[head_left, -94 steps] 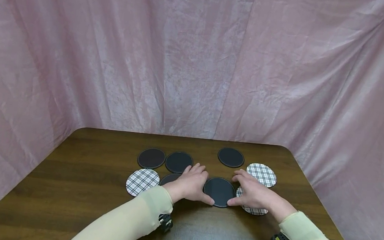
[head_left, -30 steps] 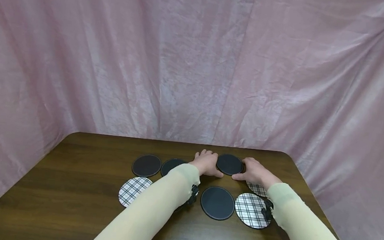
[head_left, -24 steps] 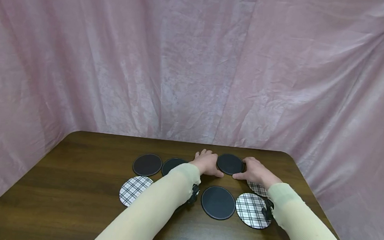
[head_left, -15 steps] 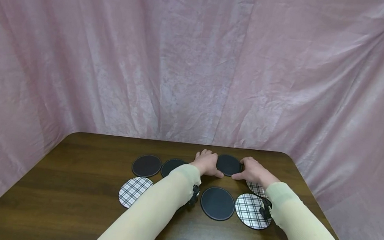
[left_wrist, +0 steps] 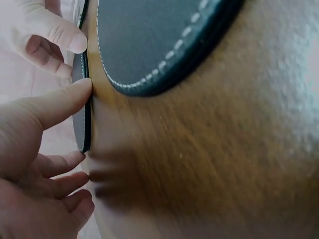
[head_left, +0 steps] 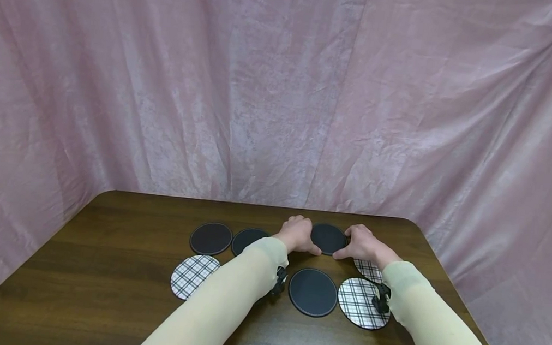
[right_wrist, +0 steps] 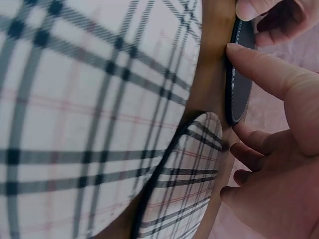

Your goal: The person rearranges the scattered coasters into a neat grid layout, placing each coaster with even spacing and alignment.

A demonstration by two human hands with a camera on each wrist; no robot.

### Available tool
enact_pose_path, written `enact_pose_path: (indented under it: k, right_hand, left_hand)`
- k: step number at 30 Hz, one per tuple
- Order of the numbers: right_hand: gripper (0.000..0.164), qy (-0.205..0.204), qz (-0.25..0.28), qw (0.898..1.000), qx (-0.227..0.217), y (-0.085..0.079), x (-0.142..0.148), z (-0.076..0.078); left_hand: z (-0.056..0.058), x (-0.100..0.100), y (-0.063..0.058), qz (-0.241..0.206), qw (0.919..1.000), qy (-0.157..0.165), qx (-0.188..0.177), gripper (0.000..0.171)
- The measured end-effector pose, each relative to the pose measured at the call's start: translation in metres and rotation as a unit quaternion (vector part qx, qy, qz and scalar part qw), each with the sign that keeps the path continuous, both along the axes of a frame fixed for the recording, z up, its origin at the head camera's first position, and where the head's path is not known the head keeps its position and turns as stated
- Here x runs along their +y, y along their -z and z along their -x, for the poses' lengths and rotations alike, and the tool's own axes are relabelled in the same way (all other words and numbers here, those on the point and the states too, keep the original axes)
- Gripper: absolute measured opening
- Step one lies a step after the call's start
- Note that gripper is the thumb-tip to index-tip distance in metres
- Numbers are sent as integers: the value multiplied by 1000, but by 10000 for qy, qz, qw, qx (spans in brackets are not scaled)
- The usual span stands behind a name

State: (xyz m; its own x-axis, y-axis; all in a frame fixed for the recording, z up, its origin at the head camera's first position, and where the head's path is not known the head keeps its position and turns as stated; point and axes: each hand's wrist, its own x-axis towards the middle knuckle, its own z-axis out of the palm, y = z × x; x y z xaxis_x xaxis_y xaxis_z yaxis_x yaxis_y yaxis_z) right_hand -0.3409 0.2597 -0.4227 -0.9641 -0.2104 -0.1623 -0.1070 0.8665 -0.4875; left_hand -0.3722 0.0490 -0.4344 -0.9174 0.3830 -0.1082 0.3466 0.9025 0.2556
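Observation:
A round black coaster [head_left: 328, 239] lies flat near the back of the table, between my two hands. My left hand [head_left: 297, 234] holds its left side, thumb at the near rim and forefinger at the edge. On the other side my right hand [head_left: 362, 243] grips the rim between thumb and fingers. In the left wrist view the coaster [left_wrist: 79, 117] shows edge-on, with pale stitching and the left thumb [left_wrist: 75, 94] against it. The right wrist view has the right forefinger at the end of the same coaster [right_wrist: 243, 84].
Nearer me lie another black coaster [head_left: 312, 292] and a plaid coaster [head_left: 355, 300], with a second plaid one [head_left: 367, 269] partly behind my right wrist. Leftward are two black coasters [head_left: 211, 238] and a plaid one [head_left: 190, 275], partly covered by my left sleeve. Pink cloth [head_left: 283, 85] hangs behind the table.
Both hands have gone from the nearer black coaster to the back one. Over the last second that coaster has slid slightly toward me and to the left.

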Motion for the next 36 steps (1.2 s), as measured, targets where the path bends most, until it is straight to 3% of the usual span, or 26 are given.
enact_pose_path:
  k: [6,9,15,27,30,32,33,34,36]
  right_hand:
    - [82,89,28,9997,203,6,-1,-2]
    - [82,108,23,9991,399,8,-1,0]
    - [81,22,-82,9969,780,15,-3,3]
    - [83,-18,389,9961,787,12,-10,-2]
    - [80,-13,500,9963,698,9,-12,-3]
    - [78,-17,523,9966,642,8,-12,-5]
    - [77,-21,543,9967,595,8,-13,-6]
    - [77,-32,556,9969,550,7,-13,-8]
    - [76,-69,561,9973,479,6,-13,-9]
  left_hand:
    - [5,1,5,-52,9997,-247,-37,77]
    - [0,-1,-1,-168,9995,-277,-28,78]
    - [-1,-3,-1,-432,9982,-381,-154,80]
    - [-4,-22,-10,-625,9971,-350,-240,86]
    - [15,-24,9,-526,9982,-282,-5,89]
    - [21,-25,15,-464,9985,-274,-10,92]
    - [30,-25,28,-498,9985,-219,93,93]
    - [32,-25,32,-520,9985,-194,38,93]
    - [23,-26,25,-558,9983,-166,-76,92]
